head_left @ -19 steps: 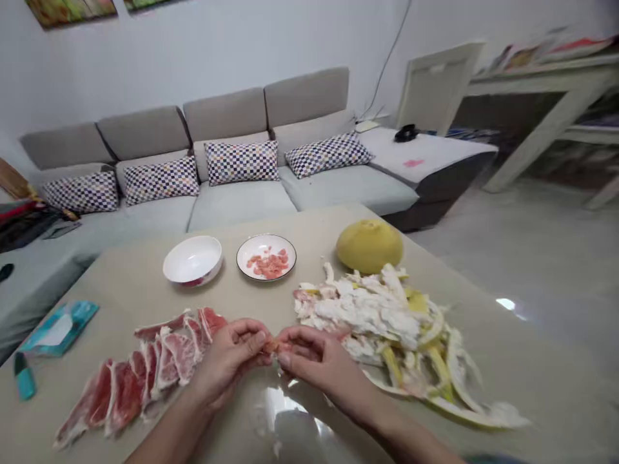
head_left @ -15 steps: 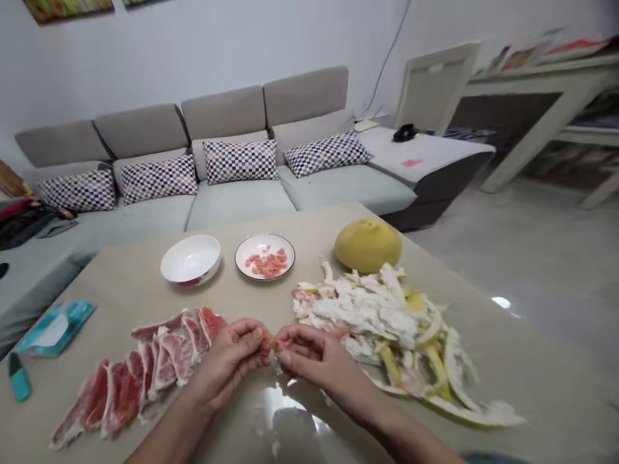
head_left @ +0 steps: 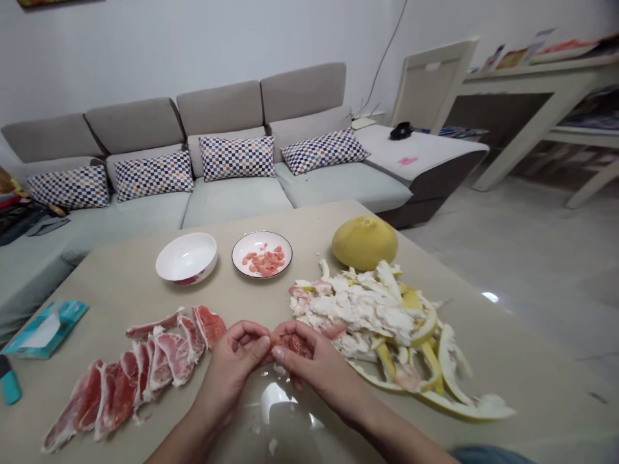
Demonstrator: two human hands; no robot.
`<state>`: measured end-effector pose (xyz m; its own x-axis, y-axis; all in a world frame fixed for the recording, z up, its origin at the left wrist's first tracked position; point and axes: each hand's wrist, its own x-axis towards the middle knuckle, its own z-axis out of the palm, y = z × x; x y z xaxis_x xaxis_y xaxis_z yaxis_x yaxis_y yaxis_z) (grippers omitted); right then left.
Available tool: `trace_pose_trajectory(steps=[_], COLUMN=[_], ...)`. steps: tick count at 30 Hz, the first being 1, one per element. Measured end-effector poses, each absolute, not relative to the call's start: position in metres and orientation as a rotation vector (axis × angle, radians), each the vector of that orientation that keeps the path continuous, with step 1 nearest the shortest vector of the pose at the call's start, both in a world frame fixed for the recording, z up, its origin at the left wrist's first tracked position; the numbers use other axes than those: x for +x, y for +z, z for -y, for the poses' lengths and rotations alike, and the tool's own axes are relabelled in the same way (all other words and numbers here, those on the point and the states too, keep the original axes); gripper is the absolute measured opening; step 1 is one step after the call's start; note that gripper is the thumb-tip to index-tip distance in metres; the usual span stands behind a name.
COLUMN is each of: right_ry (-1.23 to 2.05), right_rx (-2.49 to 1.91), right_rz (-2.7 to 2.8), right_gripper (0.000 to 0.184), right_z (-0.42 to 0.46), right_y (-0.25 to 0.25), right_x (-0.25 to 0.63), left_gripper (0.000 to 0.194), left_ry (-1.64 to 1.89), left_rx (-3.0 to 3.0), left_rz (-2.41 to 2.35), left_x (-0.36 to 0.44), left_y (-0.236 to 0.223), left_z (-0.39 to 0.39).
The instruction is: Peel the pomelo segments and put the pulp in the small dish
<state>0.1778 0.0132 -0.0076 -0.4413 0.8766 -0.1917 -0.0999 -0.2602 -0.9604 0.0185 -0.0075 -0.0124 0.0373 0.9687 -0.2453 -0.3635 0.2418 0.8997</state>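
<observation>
Between my left hand (head_left: 232, 367) and my right hand (head_left: 314, 364) is a small pink piece of pomelo segment (head_left: 286, 343), pinched in the fingertips of both. To the left of my left hand lies a row of peeled pomelo segments (head_left: 145, 380), their pink flesh partly covered by white membrane. To the right of my right hand is a heap of white pith and yellow peel (head_left: 367, 328). Behind it sits a whole yellow-green pomelo (head_left: 364, 243). A white plate (head_left: 252, 243) with a dark rim holds pink pulp, and an empty-looking white bowl (head_left: 186, 258) stands beside it.
All of this stands on a glossy beige table (head_left: 120, 283). A blue-green tissue pack (head_left: 43, 330) and a teal object (head_left: 8, 381) lie at its left edge. Beyond the table is a long grey sofa (head_left: 232, 206) with checked cushions.
The whole scene has shifted slightly left and up in view. The pink piece between my fingers shows more of its flesh, and my hands remain close together around it.
</observation>
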Motion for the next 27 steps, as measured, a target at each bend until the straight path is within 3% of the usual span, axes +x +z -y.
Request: trace_pose_trajectory(steps=[4,20,27], right_ry=[1.673,1.773,1.832], right_rx=[-1.119,-0.978,-0.969], right_rz=[1.329,1.101,0.919], right_gripper=[0.032,0.035,0.041], right_z=[-0.014,-0.017,-0.025], right_y=[-0.002,-0.014,-0.011], right_x=[0.178,0.178,0.182], left_gripper=[0.021,0.024,0.034], left_ry=[1.214,1.268,1.307], left_rx=[0.835,0.495,1.049], left_rz=[-1.104,-1.018,-1.359], left_x=[0.022,0.024,-0.003], left_y=[-0.013,-0.015,-0.026], left_z=[0.01,0.005,-0.102])
